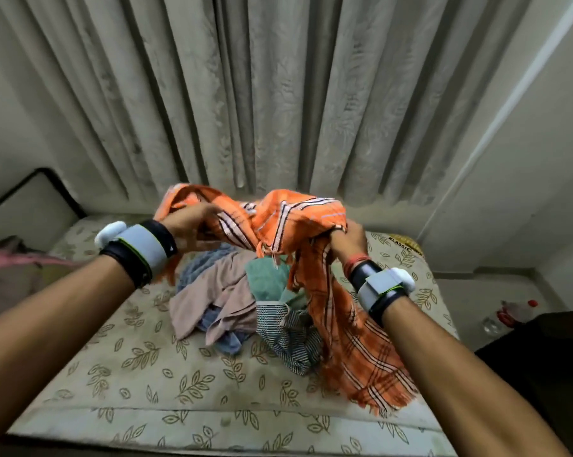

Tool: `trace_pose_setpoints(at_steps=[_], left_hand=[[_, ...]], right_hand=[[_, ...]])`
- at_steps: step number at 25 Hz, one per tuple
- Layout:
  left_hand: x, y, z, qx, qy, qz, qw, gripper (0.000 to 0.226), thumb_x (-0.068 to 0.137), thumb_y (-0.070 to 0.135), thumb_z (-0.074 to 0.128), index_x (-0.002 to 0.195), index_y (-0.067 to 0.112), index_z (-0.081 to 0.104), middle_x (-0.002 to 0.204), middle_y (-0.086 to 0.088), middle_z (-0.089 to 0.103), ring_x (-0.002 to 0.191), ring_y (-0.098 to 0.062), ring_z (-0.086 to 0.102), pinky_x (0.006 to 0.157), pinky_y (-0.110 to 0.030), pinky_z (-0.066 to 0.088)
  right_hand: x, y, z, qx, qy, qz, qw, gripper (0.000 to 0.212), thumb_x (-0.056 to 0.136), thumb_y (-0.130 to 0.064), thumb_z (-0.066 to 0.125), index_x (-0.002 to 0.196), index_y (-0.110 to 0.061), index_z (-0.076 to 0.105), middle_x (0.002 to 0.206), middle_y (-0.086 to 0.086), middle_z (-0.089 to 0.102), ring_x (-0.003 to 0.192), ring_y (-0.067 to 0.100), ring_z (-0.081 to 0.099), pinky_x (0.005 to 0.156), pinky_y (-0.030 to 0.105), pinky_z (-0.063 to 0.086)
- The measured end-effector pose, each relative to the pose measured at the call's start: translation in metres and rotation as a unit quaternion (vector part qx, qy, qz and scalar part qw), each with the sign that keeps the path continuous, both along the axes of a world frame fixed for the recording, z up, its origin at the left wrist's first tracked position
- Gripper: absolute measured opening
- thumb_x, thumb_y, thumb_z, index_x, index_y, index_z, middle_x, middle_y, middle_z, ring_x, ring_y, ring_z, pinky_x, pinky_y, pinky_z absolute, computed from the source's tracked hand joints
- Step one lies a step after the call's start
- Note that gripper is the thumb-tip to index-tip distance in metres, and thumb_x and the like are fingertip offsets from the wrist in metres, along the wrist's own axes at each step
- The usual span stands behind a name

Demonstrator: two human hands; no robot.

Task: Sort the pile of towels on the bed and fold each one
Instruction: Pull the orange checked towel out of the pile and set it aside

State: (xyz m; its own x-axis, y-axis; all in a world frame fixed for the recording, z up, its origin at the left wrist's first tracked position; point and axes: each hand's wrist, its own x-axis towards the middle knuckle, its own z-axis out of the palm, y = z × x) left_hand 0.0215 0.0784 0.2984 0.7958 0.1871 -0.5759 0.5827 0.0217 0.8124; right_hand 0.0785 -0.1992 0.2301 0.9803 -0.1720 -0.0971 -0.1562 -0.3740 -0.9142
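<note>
Dim indoor light, soft and even, faint greenish-warm cast. Curtain (278,94) above fingers lit on fold ridges, grey in hollows. Soft shadow under towel pile (219,298) just below fingers.

Motion blur smears left hand (189,225) and orange towel (298,212) around its fingers. Right hand (349,240) sharper. Bed (179,374) print below fingers fairly crisp.

Low and far right of right-hand fingers, dark furniture (542,357) falls nearly black. Bottles (516,311) beside it hazy.

Wide-angle distortion: wall trim (496,127) right of fingers bows, forearms balloon toward lower corners.

Leaf-print bed (130,374) bears a towel pile (212,301) (crumpled).
</note>
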Motion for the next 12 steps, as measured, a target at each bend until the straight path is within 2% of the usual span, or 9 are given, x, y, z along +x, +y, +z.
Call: trace_pose_setpoints(at_steps=[1, 3, 4, 6, 7, 8, 9, 10, 12], left_hand=[[-0.009, 0.013, -0.009, 0.052, 0.041, -0.044, 0.997, 0.021, 0.096, 0.034, 0.056, 0.092, 0.014, 0.06, 0.091, -0.012, 0.065, 0.077, -0.021, 0.063, 0.081, -0.034, 0.051], [-0.025, 0.029, -0.02, 0.133, 0.055, -0.115, 0.983, 0.029, 0.092, 0.039, 0.065, 0.102, 0.011, 0.061, 0.103, -0.016, 0.063, 0.079, -0.023, 0.063, 0.072, -0.031, 0.05], [-0.031, 0.034, -0.022, 0.17, 0.027, -0.137, 0.976, 0.039, 0.088, 0.04, 0.071, 0.112, 0.012, 0.058, 0.109, -0.013, 0.061, 0.085, -0.023, 0.063, 0.069, -0.03, 0.05], [-0.042, 0.04, -0.019, 0.202, -0.043, -0.173, 0.963, 0.087, 0.075, 0.046, 0.082, 0.144, 0.019, 0.036, 0.127, 0.001, 0.046, 0.108, -0.02, 0.056, 0.068, -0.027, 0.054], [-0.044, 0.039, -0.017, 0.195, -0.079, -0.199, 0.957, 0.105, 0.068, 0.052, 0.085, 0.151, 0.026, 0.025, 0.132, 0.008, 0.04, 0.116, -0.017, 0.051, 0.071, -0.027, 0.056], [-0.044, 0.036, -0.015, 0.193, -0.115, -0.223, 0.949, 0.109, 0.063, 0.058, 0.086, 0.151, 0.029, 0.028, 0.134, 0.011, 0.042, 0.117, -0.015, 0.051, 0.076, -0.029, 0.058], [-0.044, 0.039, -0.015, 0.203, -0.161, -0.229, 0.938, 0.097, 0.063, 0.06, 0.085, 0.142, 0.026, 0.041, 0.131, 0.009, 0.049, 0.114, -0.015, 0.053, 0.084, -0.032, 0.057], [-0.04, 0.042, -0.014, 0.219, -0.206, -0.208, 0.931, 0.071, 0.072, 0.051, 0.083, 0.127, 0.019, 0.051, 0.126, 0.004, 0.053, 0.109, -0.016, 0.054, 0.09, -0.031, 0.053], [-0.033, 0.043, -0.006, 0.155, -0.264, -0.06, 0.95, 0.024, 0.091, 0.013, 0.07, 0.109, 0.014, 0.054, 0.107, -0.008, 0.057, 0.096, -0.018, 0.053, 0.078, -0.026, 0.05]], right_hand=[[0.005, 0.011, 0.009, -0.009, -0.026, 0.026, 0.999, 0.011, 0.08, -0.017, 0.055, 0.081, -0.014, 0.065, 0.08, 0.005, 0.064, 0.083, 0.017, 0.059, 0.07, 0.033, 0.045], [0.009, 0.035, 0.033, -0.025, -0.083, 0.076, 0.993, 0.013, 0.084, -0.008, 0.057, 0.077, -0.017, 0.064, 0.078, 0.0, 0.063, 0.082, 0.013, 0.055, 0.07, 0.031, 0.043], [0.008, 0.05, 0.044, -0.017, -0.105, 0.107, 0.989, 0.012, 0.082, -0.012, 0.057, 0.075, -0.019, 0.065, 0.076, -0.006, 0.064, 0.081, 0.011, 0.056, 0.07, 0.031, 0.045], [0.002, 0.09, 0.063, 0.008, -0.138, 0.19, 0.972, 0.013, 0.075, -0.021, 0.056, 0.07, -0.024, 0.067, 0.069, -0.018, 0.064, 0.076, 0.003, 0.057, 0.072, 0.031, 0.05], [-0.002, 0.113, 0.071, 0.016, -0.146, 0.237, 0.96, 0.014, 0.075, -0.022, 0.056, 0.069, -0.026, 0.068, 0.066, -0.02, 0.063, 0.074, 0.0, 0.056, 0.072, 0.03, 0.05], [-0.011, 0.134, 0.08, 0.031, -0.151, 0.283, 0.947, 0.014, 0.076, -0.022, 0.057, 0.07, -0.026, 0.069, 0.066, -0.022, 0.063, 0.074, -0.002, 0.056, 0.072, 0.028, 0.049], [-0.023, 0.161, 0.09, 0.052, -0.152, 0.33, 0.93, 0.012, 0.076, -0.023, 0.059, 0.073, -0.026, 0.07, 0.071, -0.021, 0.063, 0.076, -0.001, 0.056, 0.074, 0.027, 0.049], [-0.033, 0.182, 0.101, 0.082, -0.15, 0.367, 0.914, 0.011, 0.074, -0.024, 0.061, 0.08, -0.025, 0.071, 0.078, -0.017, 0.066, 0.08, 0.002, 0.059, 0.077, 0.028, 0.051], [-0.041, 0.202, 0.111, 0.138, -0.132, 0.404, 0.895, 0.033, 0.07, -0.02, 0.066, 0.102, -0.022, 0.068, 0.095, -0.002, 0.071, 0.091, 0.01, 0.064, 0.087, 0.03, 0.053]])
